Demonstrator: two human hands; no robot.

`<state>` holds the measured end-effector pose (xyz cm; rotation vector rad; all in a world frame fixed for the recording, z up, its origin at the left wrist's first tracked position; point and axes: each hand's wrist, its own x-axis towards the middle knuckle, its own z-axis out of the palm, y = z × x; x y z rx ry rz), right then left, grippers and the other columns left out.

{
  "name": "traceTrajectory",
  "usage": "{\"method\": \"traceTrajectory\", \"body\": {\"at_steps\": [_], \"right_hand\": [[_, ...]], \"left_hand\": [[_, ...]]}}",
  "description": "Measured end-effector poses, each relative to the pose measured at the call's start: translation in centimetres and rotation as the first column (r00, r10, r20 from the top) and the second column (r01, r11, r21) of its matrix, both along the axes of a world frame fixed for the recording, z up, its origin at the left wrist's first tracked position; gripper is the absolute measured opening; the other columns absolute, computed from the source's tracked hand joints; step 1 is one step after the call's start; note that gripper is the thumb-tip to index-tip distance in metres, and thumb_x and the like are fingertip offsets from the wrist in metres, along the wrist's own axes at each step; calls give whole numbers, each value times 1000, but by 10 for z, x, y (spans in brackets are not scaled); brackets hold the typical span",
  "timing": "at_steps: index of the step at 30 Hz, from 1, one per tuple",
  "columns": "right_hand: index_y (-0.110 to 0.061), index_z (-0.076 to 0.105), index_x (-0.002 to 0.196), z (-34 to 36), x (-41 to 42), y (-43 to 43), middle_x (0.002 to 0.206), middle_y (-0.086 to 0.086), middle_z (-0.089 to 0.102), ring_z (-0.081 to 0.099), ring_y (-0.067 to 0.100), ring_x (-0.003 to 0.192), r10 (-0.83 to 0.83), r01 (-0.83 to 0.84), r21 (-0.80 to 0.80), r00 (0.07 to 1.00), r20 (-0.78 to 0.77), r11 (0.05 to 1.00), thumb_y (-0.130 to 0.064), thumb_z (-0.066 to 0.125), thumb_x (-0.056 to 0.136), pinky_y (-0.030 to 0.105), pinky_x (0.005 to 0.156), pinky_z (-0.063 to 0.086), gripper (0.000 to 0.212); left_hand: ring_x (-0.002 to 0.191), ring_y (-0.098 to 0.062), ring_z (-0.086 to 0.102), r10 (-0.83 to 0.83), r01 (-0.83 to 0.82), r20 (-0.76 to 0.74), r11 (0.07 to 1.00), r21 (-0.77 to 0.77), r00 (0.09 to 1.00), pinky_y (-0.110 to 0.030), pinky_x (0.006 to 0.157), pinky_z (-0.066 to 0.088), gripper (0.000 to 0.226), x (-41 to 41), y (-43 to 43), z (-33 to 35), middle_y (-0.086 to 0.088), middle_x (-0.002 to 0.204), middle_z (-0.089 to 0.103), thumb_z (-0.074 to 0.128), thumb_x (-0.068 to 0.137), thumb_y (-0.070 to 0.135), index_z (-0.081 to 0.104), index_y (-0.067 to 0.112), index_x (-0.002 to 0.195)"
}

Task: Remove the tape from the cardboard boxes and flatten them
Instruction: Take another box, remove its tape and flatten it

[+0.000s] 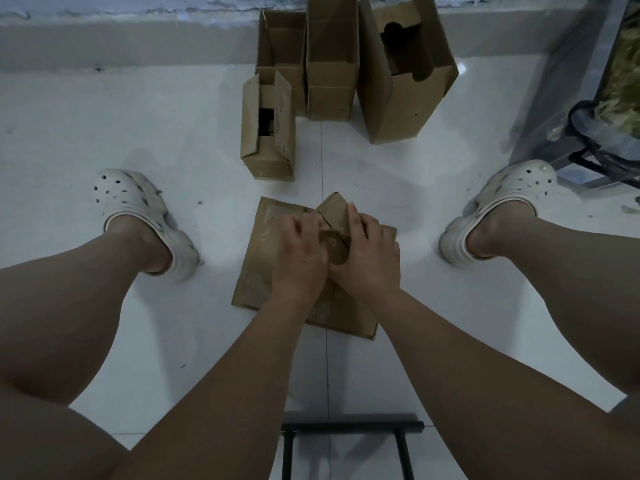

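A small brown cardboard box [335, 213] is held low over the white floor between my feet. My left hand [300, 252] grips its left side with curled fingers. My right hand [369, 254] grips its right side, fingers wrapped over the top edge. Both hands hide most of the box, and no tape can be made out on it. Under it lies a flattened cardboard piece [258, 268] on the tiles. Farther off stand several open boxes: a small one [266, 133] nearest, two against the wall [330, 64], and a tall one [401, 77] with a cut-out.
My feet in white clogs [138, 213] [498, 209] sit either side of the work spot. A black metal stool frame [349, 441] is below my arms. A glass and metal stand [595, 109] with dried greenery fills the right edge. A wall skirting runs along the top.
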<state>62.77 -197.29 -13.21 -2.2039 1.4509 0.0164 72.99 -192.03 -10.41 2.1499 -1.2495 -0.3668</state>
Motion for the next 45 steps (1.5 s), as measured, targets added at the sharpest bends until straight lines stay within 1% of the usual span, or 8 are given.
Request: {"method": "traceTrajectory", "body": {"at_steps": [5,9,14,22,30,34,40,45], "right_hand": [[-32,9,155,3,-2,4,146,5,38,36,26,132,-37,36,24,999,21,999,-79,51,71,46,107,31,105],[-47,14,150,3,1,2,144,8,37,37,29,130,-31,30,28,998,52,999,-74,57,73,48,106,31,93],[-54,12,147,0,-1,3,145,10,32,34,30,132,12,-15,69,999,42,997,-70,59,75,50,107,28,87],[-61,15,142,1,-1,6,155,8,15,27,32,138,73,-75,51,997,32,996,-67,56,81,54,106,28,75],[-62,9,141,0,8,6,154,9,15,27,33,139,-17,13,87,999,40,996,-74,38,77,56,107,27,71],[-62,5,142,-2,11,7,154,12,15,30,35,137,-44,44,99,999,-1,994,-69,46,82,55,107,29,73],[-58,6,145,0,17,4,149,14,20,41,36,126,-71,74,117,997,-25,990,-67,42,85,52,103,37,70],[-59,8,144,2,11,-3,152,10,16,31,36,134,-64,45,209,994,89,977,-70,57,75,50,104,35,85]], "left_hand": [[78,-26,45,58,-58,111,998,1,992,-40,75,45,68,10,-8,6,-20,97,46,61,77,-7,43,17,137],[96,-19,35,174,-180,47,966,188,984,-26,85,41,45,17,-9,6,-15,114,40,58,89,11,52,11,133],[79,-4,44,342,-300,-208,931,210,916,-6,61,38,12,26,-13,6,0,102,33,57,88,8,64,9,99],[76,-4,43,287,-247,-231,951,186,930,-11,67,38,12,30,-19,18,-1,101,35,52,88,4,52,14,80],[89,-22,50,143,-129,-56,969,210,988,-32,80,49,18,16,-7,22,-12,114,38,44,97,13,53,2,107],[86,-16,39,12,-20,40,978,210,999,-22,75,41,18,15,-7,18,-15,115,43,40,98,10,54,1,107],[82,-33,50,-75,58,118,989,138,990,-40,71,47,11,7,-9,25,-24,95,52,53,90,5,59,-4,86],[82,-26,48,-141,129,65,977,169,988,-25,64,38,20,18,-11,25,-19,101,48,54,87,0,54,-2,106]]}}
